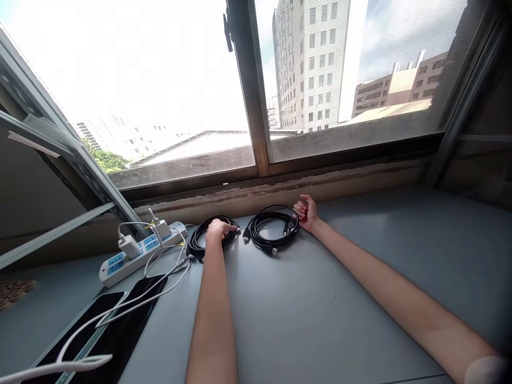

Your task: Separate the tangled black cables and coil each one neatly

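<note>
Two coiled black cables lie side by side on a grey sill below a window. My left hand (219, 230) rests palm down on the left coil (199, 239), fingers spread over it toward its right edge. My right hand (306, 212) sits at the right rim of the right coil (271, 228), fingers curled at the cable; whether they pinch it is not clear. That coil's plug ends stick out at its front and left.
A white and blue power strip (120, 261) with two white chargers (130, 246) lies to the left. White leads run from it across two dark phones (90, 325) at the front left. The window frame (256, 128) and ledge stand just behind the coils.
</note>
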Tool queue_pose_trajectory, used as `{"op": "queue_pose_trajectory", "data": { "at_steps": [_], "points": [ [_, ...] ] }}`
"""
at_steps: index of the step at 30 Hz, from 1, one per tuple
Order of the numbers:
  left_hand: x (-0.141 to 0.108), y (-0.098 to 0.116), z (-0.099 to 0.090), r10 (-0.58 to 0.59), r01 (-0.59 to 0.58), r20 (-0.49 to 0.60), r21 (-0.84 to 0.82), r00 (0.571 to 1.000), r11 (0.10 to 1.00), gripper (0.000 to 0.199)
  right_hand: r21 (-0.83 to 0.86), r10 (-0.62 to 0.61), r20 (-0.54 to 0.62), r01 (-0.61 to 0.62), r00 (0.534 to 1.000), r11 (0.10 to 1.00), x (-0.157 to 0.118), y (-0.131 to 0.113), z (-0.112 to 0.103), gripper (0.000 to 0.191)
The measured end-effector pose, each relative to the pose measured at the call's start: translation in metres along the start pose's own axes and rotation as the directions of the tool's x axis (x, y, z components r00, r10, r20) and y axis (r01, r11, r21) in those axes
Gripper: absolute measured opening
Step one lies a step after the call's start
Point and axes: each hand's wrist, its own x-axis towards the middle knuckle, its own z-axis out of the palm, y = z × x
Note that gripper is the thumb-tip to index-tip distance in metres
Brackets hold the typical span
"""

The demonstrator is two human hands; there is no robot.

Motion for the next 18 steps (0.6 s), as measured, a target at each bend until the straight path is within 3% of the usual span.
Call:
{"op": "queue_pose_trajectory", "data": {
  "at_steps": [3,5,12,18],
  "points": [
    [-0.003,0.003,-0.008,-0.124,0.117,0.098,0.072,0.987,0.99,0.03,-0.005,0.003,-0.004,-0.003,1.0,1.0,0.0,0.0,0.0,0.047],
    [-0.004,0.005,-0.01,-0.147,0.136,0.125,0.088,0.981,0.987,0.028,-0.006,0.004,-0.008,-0.004,1.0,1.0,0.0,0.001,0.001,0.046],
    [-0.008,0.005,-0.008,-0.136,0.123,0.134,0.102,0.982,0.987,0.026,-0.002,0.012,-0.009,-0.012,1.0,1.0,-0.001,0.002,0.002,0.041],
    [-0.009,0.009,-0.017,-0.081,0.082,0.109,-0.011,0.991,0.997,0.018,-0.027,0.016,0.003,-0.016,1.0,1.0,0.0,0.003,0.002,0.042]
  ]
}}
